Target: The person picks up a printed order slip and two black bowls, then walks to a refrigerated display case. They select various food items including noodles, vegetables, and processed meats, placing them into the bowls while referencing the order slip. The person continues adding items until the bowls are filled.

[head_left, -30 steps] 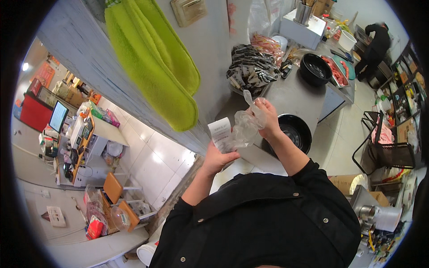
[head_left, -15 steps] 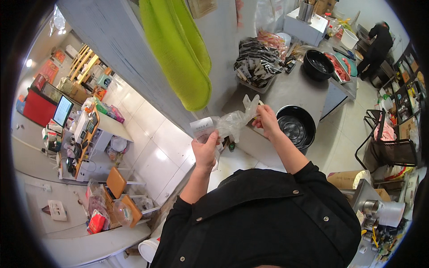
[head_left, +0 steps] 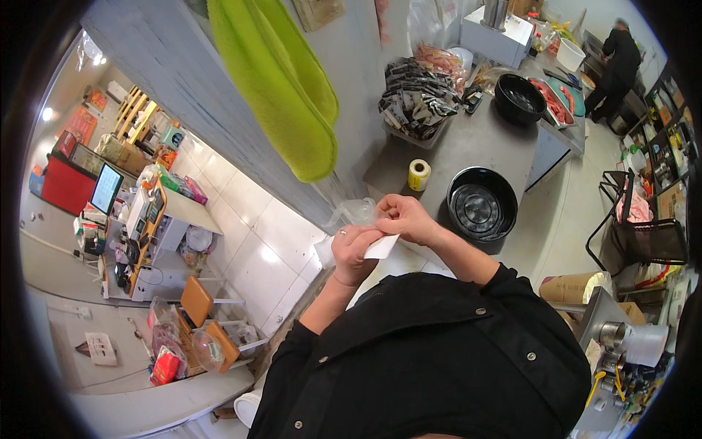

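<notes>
Both of my hands are raised together in front of my chest, over the near edge of a grey counter point(head_left: 475, 146). My left hand point(head_left: 355, 249) pinches a small white paper slip point(head_left: 382, 247) and a clear plastic bag point(head_left: 355, 214). My right hand point(head_left: 404, 217) holds the upper edge of the same bag and slip, its fingers touching my left hand. The bag is crumpled between the two hands and its contents cannot be made out.
On the counter stand a stack of black round containers point(head_left: 481, 208), a yellow tape roll point(head_left: 419, 174), a tray of dark packets point(head_left: 418, 102) and a black bowl point(head_left: 519, 96). A green cloth point(head_left: 281, 88) hangs above. Another person point(head_left: 613, 58) works far right.
My hands have come down and closer together toward my chest. The bag, held stretched out before, is now bunched between them, and the white slip lies across my left fingers.
</notes>
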Demonstrator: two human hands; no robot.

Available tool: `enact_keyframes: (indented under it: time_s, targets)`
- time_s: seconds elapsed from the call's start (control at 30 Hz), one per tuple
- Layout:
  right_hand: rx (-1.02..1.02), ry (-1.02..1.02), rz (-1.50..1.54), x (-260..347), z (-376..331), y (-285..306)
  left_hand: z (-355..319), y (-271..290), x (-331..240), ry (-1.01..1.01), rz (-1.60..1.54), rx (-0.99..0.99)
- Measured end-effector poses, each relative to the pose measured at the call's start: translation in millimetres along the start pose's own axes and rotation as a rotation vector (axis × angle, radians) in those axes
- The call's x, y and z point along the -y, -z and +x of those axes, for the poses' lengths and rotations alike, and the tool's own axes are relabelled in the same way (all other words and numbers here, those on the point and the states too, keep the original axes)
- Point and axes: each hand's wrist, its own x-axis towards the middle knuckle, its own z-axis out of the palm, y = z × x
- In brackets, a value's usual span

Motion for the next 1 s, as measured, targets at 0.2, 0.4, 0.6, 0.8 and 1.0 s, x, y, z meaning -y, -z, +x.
enact_keyframes:
  time_s: [0.2,0.4,0.6,0.8,1.0]
  targets:
    - [-0.245,0.349,-0.209,-8,-3,16,-5,0,-7,0.689,-0.497,-0.098]
    - [-0.249,0.57,-0.577,0,-9,12,14,-9,-1,0.885,-0.506,0.06]
    - [-0.268,0.85,-0.89,3,-11,20,14,-19,11,0.949,-0.511,0.051]
    - [-0.337,0.83,-0.961,11,-13,32,15,-23,10,0.464,-0.025,-0.071]
    - [-0.255,0.806,-0.944,16,-13,34,22,-31,16,0.425,-0.024,0.035]
